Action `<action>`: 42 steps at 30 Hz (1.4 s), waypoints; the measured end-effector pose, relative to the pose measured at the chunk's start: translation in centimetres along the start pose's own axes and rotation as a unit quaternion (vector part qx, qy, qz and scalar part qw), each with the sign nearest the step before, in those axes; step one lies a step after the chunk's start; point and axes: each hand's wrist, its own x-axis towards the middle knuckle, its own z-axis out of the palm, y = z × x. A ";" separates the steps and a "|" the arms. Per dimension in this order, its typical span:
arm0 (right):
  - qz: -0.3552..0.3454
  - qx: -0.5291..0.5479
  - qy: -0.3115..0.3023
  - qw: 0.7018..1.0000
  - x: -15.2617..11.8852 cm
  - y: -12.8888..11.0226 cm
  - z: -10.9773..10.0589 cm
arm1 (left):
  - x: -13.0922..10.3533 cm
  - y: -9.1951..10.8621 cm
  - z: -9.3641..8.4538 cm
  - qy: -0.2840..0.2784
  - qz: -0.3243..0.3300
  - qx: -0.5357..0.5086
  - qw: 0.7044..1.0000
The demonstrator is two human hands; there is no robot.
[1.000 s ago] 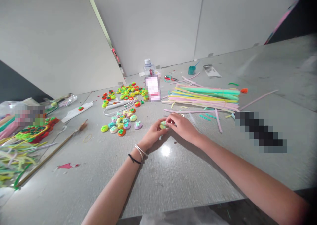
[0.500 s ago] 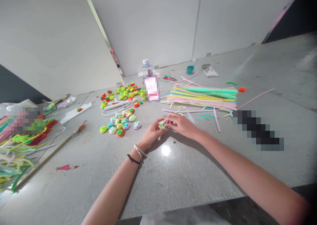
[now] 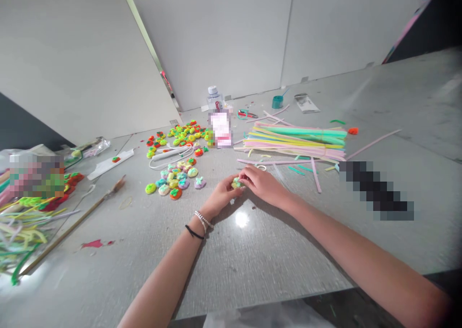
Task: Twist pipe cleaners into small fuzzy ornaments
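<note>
Left hand [image 3: 221,197] has its grip closed on a small greenish-yellow piece [image 3: 237,184], just above the surface [image 3: 267,255], and the right hand [image 3: 262,184] has its fingertips right up at the piece's edge (too tiny to tell if that grip is actually pinching it). There's a pastel pile [image 3: 173,177] sitting off to the left of the hands, and a big bundle of fuzzy stems [image 3: 296,140] lying beyond the right one.
</note>
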 end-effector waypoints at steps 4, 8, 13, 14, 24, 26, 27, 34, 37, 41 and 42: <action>0.001 -0.008 0.003 1.000 0.0 0.1 0.2 | 0.1 -0.2 -0.1 -0.004 -0.002 0.016 1.000; 0.008 -0.021 0.009 1.000 0.0 -0.1 0.3 | 0.1 -0.3 -0.1 -0.006 -0.007 -0.001 1.000; 0.012 -0.040 0.018 0.999 -0.1 -0.4 0.3 | 0.1 -0.4 -0.1 -0.007 -0.027 -0.055 0.998; 0.015 -0.039 0.018 0.999 -0.1 -0.5 0.3 | 0.2 -0.5 -0.1 -0.008 -0.033 -0.075 0.997; 0.055 -0.002 0.015 0.998 0.0 -0.4 0.4 | 0.3 -0.9 0.1 -0.003 -0.039 -0.133 0.990; 0.047 0.006 0.007 0.999 0.0 -0.2 0.3 | 0.3 -0.9 0.1 0.002 -0.036 -0.120 0.992; 0.036 0.011 -0.001 0.999 0.0 -0.1 0.1 | 0.3 -0.9 0.1 0.004 -0.035 -0.113 0.993; -0.056 0.009 -0.068 0.996 0.1 1.0 -1.1 | 0.3 -0.9 0.0 0.011 -0.029 -0.103 0.994; -0.068 -0.003 -0.063 0.996 0.1 0.9 -1.2 | 0.3 -0.8 0.0 0.004 -0.026 -0.107 0.994; -0.054 -0.025 -0.040 0.997 0.1 0.6 -0.9 | 0.3 -0.8 -0.1 -0.002 -0.032 -0.098 0.995; -0.048 -0.032 -0.036 0.998 0.1 0.6 -0.8 | 0.3 -0.9 -0.1 -0.002 -0.034 -0.095 0.995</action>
